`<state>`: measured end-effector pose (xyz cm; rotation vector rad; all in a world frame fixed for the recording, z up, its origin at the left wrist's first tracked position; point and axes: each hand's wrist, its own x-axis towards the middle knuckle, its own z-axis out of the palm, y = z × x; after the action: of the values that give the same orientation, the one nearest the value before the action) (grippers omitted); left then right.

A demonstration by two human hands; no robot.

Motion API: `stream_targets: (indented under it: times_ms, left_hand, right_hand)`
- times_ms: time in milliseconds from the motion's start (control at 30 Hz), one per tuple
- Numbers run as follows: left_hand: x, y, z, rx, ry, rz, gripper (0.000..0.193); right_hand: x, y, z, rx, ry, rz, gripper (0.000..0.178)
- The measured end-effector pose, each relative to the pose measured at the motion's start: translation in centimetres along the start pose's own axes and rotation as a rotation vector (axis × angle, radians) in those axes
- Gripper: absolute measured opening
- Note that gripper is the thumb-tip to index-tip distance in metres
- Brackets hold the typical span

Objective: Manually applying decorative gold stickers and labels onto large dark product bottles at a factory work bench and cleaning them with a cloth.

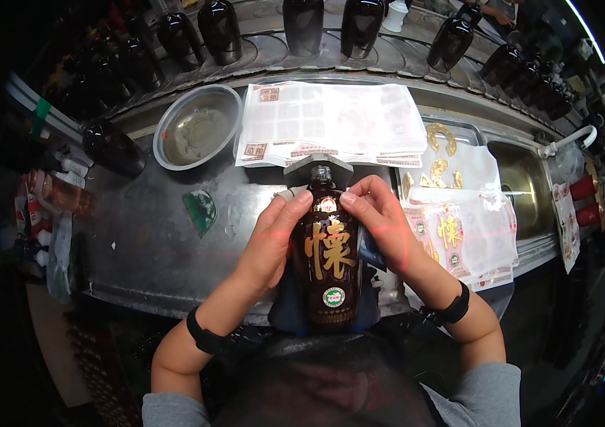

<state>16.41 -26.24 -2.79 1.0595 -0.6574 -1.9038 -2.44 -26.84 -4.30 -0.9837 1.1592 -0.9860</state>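
A dark brown glossy bottle (327, 285) lies tilted in front of me, its open neck pointing away. Large gold lettering, a round green-and-white emblem and a small red-and-gold label (326, 205) near the shoulder decorate it. My left hand (272, 231) is closed around the left side of the shoulder. On the opposite side, my right hand (382, 219) grips the bottle the same way. Both thumbs press beside the small label; the fingertips behind the bottle are hidden. The neck rests by a grey metal holder (295, 173).
Beyond the hands are a stack of white decal sheets (331, 121) and a plastic bowl of liquid (206, 121). Gold decal sheets (484, 235) lie at right beside a metal sink (523, 185). A green scrap (200, 212) sits left. Several dark bottles stand along the far conveyor (267, 50).
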Motion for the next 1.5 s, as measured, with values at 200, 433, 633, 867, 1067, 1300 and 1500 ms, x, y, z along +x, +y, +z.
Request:
stream_targets:
  times_ms: [200, 433, 633, 867, 1067, 1300, 1500]
  left_hand:
    - [-0.2, 0.0, 0.5, 0.052, 0.037, 0.028, 0.030]
    - [-0.2, 0.4, 0.3, 0.091, 0.054, 0.002, 0.030]
    - [0.5, 1.6, 1.7, 0.183, 0.065, -0.010, 0.048]
    - [1.6, 1.0, 0.6, 0.265, 0.027, -0.017, 0.054]
    - [1.2, 0.8, 0.3, 0.285, 0.073, -0.040, 0.055]
    - [-1.7, 0.0, -0.4, 0.131, 0.036, 0.004, 0.054]
    - [-1.7, 0.2, -0.4, 0.130, 0.017, 0.003, 0.054]
  right_hand:
    - [0.3, 0.8, -0.1, -0.045, 0.001, -0.012, 0.035]
    - [-0.1, -0.2, 0.0, -0.019, -0.012, 0.001, 0.030]
    - [0.3, 0.2, -0.5, 0.007, -0.051, -0.017, 0.028]
    - [0.0, -0.1, 0.0, -0.004, -0.045, -0.009, 0.029]
    - [-0.2, 0.0, -0.5, -0.030, -0.042, -0.004, 0.031]
    - [-1.5, 0.2, -0.5, -0.078, -0.050, -0.035, 0.043]
    - [-1.5, 1.0, -0.2, -0.012, -0.048, -0.041, 0.045]
